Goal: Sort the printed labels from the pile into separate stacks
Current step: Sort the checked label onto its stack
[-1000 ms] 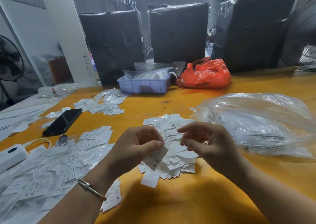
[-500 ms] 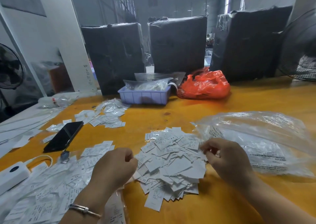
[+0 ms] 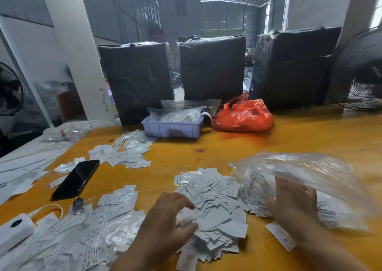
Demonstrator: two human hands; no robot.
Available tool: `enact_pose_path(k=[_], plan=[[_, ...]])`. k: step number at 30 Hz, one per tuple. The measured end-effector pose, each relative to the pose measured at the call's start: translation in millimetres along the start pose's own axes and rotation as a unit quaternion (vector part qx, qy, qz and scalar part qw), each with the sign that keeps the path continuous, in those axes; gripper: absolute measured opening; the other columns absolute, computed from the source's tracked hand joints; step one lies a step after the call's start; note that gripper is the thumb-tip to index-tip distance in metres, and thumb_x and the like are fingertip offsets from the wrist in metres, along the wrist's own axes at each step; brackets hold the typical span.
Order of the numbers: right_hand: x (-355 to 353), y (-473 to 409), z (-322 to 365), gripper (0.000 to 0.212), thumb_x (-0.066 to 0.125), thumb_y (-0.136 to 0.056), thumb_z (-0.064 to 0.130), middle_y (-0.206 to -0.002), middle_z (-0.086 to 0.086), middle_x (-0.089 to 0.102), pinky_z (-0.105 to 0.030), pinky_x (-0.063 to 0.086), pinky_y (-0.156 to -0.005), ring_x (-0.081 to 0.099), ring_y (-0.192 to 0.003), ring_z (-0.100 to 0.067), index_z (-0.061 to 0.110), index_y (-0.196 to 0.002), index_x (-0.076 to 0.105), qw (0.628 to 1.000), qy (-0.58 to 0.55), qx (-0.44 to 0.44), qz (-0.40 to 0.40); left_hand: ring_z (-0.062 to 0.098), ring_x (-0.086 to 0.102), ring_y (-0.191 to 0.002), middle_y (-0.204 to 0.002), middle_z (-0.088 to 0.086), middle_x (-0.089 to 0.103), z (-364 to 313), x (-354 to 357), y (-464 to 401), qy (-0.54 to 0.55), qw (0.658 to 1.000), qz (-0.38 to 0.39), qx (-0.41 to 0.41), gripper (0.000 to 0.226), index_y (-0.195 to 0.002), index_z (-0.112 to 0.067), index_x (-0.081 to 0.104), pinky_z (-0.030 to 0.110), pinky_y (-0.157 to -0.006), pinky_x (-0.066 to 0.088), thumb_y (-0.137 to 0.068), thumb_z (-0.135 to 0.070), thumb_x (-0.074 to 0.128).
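Observation:
A loose pile of small white printed labels lies on the orange table in front of me. My left hand reaches into the pile's left side, and its thumb and curled fingers pinch one label there. My right hand, blurred, has spread, straight fingers against the clear plastic bag of printed sheets to the right of the pile. Sorted labels lie in a stack to the left and in a further group beyond the phone. One label lies alone under my right forearm.
A black phone, a key fob and a white power bank sit at the left among label sheets. At the back stand a blue tray, an orange bag, three black wrapped bundles and a fan.
My left hand went left to the stack with a label, then came back to the pile. My right hand moved right from the pile to the plastic bag, which now looks lifted.

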State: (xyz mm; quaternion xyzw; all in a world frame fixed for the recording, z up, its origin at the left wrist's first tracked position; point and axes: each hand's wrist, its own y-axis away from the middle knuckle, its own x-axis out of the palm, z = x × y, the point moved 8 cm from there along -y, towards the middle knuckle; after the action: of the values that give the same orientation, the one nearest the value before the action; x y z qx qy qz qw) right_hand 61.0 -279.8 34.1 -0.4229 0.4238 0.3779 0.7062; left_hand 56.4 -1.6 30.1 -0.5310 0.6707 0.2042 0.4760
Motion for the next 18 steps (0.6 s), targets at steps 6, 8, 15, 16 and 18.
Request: enact_pose_path(k=[6,8,15,16,18], plan=[[5.4,-1.0,-0.7,0.034,0.054,-0.091,0.022,-0.119,0.003,0.06,-0.037,0.029,-0.098,0.053,-0.112,-0.019,0.024,-0.126,0.055,1.0,-0.01,-0.02,-0.008,-0.018,0.017,-0.137,-0.139,-0.035,0.045,-53.7,35.8,3.8,0.083,0.977,0.114,0.16,0.029,-0.111,-0.039,0.07,0.03,-0.117,0.024,-0.087,-0.054,0.063],[-2.2,-1.1,-0.9,0.031,0.066,-0.083,0.009,-0.1,-0.003,0.07,-0.039,0.037,-0.088,0.064,-0.095,-0.027,0.018,-0.112,0.068,0.997,-0.053,-0.019,-0.059,-0.016,0.011,-0.141,-0.142,-0.036,0.041,-58.4,43.0,6.4,0.085,0.973,0.125,0.175,0.027,-0.112,-0.043,0.069,0.033,-0.119,0.016,-0.09,-0.054,0.056],[-9.0,-0.6,-1.6,0.037,0.059,-0.079,-0.01,-0.083,-0.017,0.074,-0.047,0.05,-0.081,0.07,-0.074,-0.036,0.009,-0.107,0.073,0.986,-0.078,-0.038,-0.139,-0.017,-0.003,-0.141,-0.147,-0.035,0.035,-41.9,55.6,5.4,0.026,0.975,0.167,0.141,0.038,-0.136,-0.043,0.053,0.038,-0.122,0.0,-0.1,-0.048,0.041],[-8.9,-0.8,-3.1,0.037,0.058,-0.08,-0.01,-0.078,-0.017,0.074,-0.048,0.048,-0.084,0.069,-0.072,-0.035,0.01,-0.107,0.073,0.986,-0.078,-0.033,-0.146,-0.017,0.0,-0.141,-0.146,-0.034,0.037,-41.4,55.2,5.0,0.029,0.976,0.165,0.137,0.039,-0.136,-0.041,0.052,0.039,-0.122,0.002,-0.1,-0.048,0.042],[-14.7,2.7,-2.1,0.036,0.061,-0.078,-0.013,-0.069,-0.017,0.072,-0.052,0.045,-0.089,0.069,-0.068,-0.035,0.009,-0.103,0.075,0.978,-0.085,-0.04,-0.188,-0.015,0.007,-0.141,-0.145,-0.033,0.041,-41.3,55.1,5.1,0.038,0.978,0.161,0.13,0.04,-0.136,-0.04,0.053,0.041,-0.122,0.01,-0.098,-0.05,0.045]])
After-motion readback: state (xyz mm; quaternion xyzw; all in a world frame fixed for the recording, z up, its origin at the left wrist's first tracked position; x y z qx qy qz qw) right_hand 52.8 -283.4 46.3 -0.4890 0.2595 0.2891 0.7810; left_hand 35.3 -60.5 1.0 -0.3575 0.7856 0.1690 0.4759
